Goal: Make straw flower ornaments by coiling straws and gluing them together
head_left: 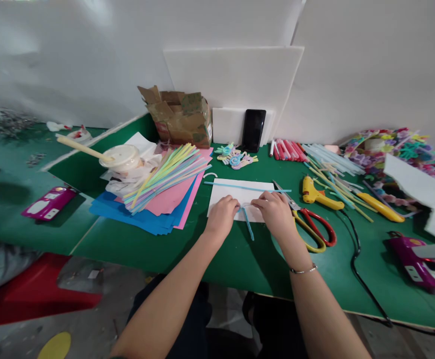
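Note:
Both hands rest on a white sheet of paper [227,192] on the green table [165,244]. My left hand [223,214] and my right hand [273,209] are closed in a pinch on a light blue straw [248,224], which sticks out toward me between them. A second long blue straw [240,187] lies across the sheet's far edge. Red-and-yellow scissors [311,227] lie just right of my right hand.
Left of the sheet are blue and pink paper [157,209] with a bundle of coloured straws [165,174], a lidded cup [122,157] and a cardboard box [182,117]. A phone [254,129] leans at the back. Yellow glue guns [320,197], loose straws and straw flowers [389,144] fill the right.

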A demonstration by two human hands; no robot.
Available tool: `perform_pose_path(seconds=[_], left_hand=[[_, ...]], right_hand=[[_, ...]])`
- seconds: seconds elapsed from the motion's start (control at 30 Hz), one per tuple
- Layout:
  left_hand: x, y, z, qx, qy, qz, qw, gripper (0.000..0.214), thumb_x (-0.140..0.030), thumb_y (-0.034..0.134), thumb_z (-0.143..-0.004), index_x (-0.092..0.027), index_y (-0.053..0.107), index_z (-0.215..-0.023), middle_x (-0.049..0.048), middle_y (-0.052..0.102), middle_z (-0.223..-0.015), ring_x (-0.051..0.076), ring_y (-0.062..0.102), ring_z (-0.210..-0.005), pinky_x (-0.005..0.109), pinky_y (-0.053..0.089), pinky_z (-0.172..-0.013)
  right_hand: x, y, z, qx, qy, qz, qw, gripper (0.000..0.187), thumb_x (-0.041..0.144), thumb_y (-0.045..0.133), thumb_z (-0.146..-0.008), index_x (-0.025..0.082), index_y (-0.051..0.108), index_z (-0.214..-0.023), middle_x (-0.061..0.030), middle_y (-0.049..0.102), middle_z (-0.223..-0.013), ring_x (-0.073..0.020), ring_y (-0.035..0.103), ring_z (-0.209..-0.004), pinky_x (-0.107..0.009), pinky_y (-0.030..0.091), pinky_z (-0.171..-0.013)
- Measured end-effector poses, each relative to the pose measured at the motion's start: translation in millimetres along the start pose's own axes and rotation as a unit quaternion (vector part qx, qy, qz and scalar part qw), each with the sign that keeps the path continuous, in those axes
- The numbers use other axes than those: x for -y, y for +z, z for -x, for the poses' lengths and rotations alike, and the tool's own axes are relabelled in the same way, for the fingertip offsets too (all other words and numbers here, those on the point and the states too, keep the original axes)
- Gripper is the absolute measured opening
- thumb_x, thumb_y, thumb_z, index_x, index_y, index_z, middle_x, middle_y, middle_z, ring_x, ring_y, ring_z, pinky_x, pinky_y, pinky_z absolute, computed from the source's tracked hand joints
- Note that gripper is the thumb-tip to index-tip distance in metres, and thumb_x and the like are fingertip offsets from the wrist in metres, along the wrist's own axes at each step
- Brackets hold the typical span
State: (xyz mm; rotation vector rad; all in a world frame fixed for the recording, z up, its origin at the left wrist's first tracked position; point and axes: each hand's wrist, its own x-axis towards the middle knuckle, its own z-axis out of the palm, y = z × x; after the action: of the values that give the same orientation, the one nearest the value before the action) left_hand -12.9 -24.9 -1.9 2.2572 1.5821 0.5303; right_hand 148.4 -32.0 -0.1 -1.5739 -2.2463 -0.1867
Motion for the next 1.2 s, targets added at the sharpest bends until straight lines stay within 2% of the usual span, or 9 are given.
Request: perform_pose_path(seconds=[0.37,0.57,0.77,1.03,1.2], left_hand=[[2.4,2.9,-3.0,-0.018,-0.002,0.023,1.0,0.011,-0.011,0.053,-0.081,-0.016,0.06,-0.073,0.002,0.057,-0.078,0.014,0.056,-0.073,0.025,0.041,-0.064],[3.7,4.6,-3.6,-0.019,-0.006,0.028,0.999,0.015,-0.01,0.052,-0.08,-0.017,0.059,-0.068,0.0011,0.056,-0.075,0.013,0.053,-0.068,0.024,0.037,-0.059],[1.2,3.9,-3.3,-0.012,-0.019,0.03,0.999,0.018,-0.01,0.05,-0.08,-0.017,0.059,-0.067,0.0012,0.055,-0.072,0.012,0.052,-0.065,0.024,0.034,-0.057],[-0.5,1.9,-3.7,-0.004,-0.03,0.03,0.999,0.021,-0.01,0.047,-0.081,-0.016,0.061,-0.067,0.002,0.057,-0.072,0.013,0.052,-0.065,0.024,0.032,-0.055],[-0.8,2.0,-4.0,0.001,-0.038,0.026,0.999,0.023,-0.012,0.045,-0.082,-0.016,0.062,-0.067,0.0028,0.058,-0.074,0.013,0.053,-0.065,0.024,0.033,-0.056]], right_hand=[[6.8,-5.1,2.3,0.022,0.012,0.0,1.0,0.02,0.015,0.052,-0.085,0.021,0.071,-0.082,-0.0042,0.063,-0.077,-0.0172,0.054,-0.074,-0.03,0.03,-0.065],[26.2,-9.2,10.4,0.05,0.105,-0.071,0.991,0.021,0.01,0.05,-0.083,0.017,0.069,-0.077,-0.0047,0.063,-0.074,-0.0149,0.057,-0.065,-0.026,0.036,-0.058],[39.9,0.1,15.0,0.056,0.185,-0.115,0.974,0.019,0.009,0.053,-0.077,0.017,0.065,-0.066,-0.0059,0.064,-0.067,-0.0163,0.058,-0.059,-0.026,0.036,-0.053],[59.9,1.2,19.0,0.068,0.18,-0.074,0.979,0.023,0.003,0.045,-0.079,0.015,0.059,-0.066,-0.006,0.06,-0.067,-0.0152,0.055,-0.055,-0.025,0.036,-0.051],[76.1,-0.9,22.1,0.099,0.173,-0.035,0.979,0.026,-0.001,0.039,-0.081,0.014,0.059,-0.074,-0.0095,0.06,-0.076,-0.0183,0.059,-0.066,-0.026,0.04,-0.055]])
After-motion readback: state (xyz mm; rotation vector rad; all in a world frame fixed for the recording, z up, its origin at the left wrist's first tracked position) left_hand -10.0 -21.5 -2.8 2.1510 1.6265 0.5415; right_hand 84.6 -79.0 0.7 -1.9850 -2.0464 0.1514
